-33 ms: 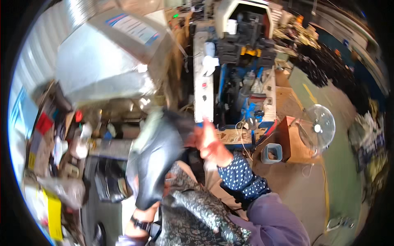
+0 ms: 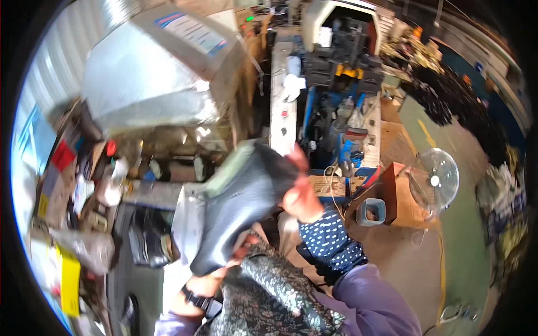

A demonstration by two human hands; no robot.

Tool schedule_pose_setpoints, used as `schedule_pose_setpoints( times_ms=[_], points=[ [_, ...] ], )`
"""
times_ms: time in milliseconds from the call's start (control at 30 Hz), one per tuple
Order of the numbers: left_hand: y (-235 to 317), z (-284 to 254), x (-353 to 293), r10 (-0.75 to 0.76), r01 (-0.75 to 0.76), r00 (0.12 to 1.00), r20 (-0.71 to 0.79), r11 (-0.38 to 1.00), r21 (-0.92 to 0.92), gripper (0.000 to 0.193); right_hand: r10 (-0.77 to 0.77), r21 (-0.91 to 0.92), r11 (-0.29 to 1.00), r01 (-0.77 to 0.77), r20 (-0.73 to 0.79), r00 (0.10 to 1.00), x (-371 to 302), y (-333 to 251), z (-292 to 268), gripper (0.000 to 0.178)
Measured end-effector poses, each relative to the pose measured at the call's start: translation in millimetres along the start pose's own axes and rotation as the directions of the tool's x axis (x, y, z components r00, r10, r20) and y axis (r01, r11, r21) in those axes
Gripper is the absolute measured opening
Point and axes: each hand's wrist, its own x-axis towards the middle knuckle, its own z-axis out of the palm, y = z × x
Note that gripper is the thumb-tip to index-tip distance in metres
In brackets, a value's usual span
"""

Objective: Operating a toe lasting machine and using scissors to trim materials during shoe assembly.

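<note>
Across the middle I hold a black leather boot (image 2: 238, 204), smeared by motion, with a pale greenish strip along its upper left edge. My left hand (image 2: 238, 252) grips its lower end from beneath; most of that palm is hidden behind the leather, and several fingertips show at its right side. At the boot's upper right end, my right hand (image 2: 304, 193) has its fingers and thumb closed about the leather. A pair of black shoes (image 2: 150, 238) stands on a dark surface left of the boot.
Ahead stands a machine (image 2: 342, 73) with blue and black parts. A large metal hood (image 2: 151, 78) is at upper left, above a cluttered shelf (image 2: 148, 193). To the right are a small bin (image 2: 371, 211), a brown box (image 2: 400, 196) and a round fan (image 2: 437, 179).
The boot's upper end has swung to the right and now meets my right hand more fully. My left hand stays at the lower end. The view has shifted slightly.
</note>
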Motion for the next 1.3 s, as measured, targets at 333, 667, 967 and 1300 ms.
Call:
schedule_pose_setpoints(
  times_ms=[333,667,967,1300],
  points=[
    [-152.5,-75.7,-12.9,-0.323,-0.242,0.933,0.161,-0.231,0.942,0.040,0.200,0.019,0.975,-0.220,-0.498,0.844,-165.1,-79.7,-59.8,0.043],
    [-187.2,64.4,48.1,-0.172,-0.020,0.969,0.176,0.655,0.755,0.012,-0.375,-0.649,0.754,-0.102,-0.552,0.744,-173.5,-233.1,-123.2,0.044],
    [-71.1,55.9,-18.5,-0.320,-0.732,0.587,0.744,0.182,0.656,0.035,-0.163,-0.354,0.910,-0.213,-0.781,0.603,-203.2,-194.5,-157.0,0.052],
    [-88.6,-176.4,2.0,0.698,0.154,0.706,-0.124,0.019,0.988,0.028,0.266,-0.557,0.679,-0.478,-0.420,0.868,-168.1,-68.1,-95.4,0.028]
  ],
)
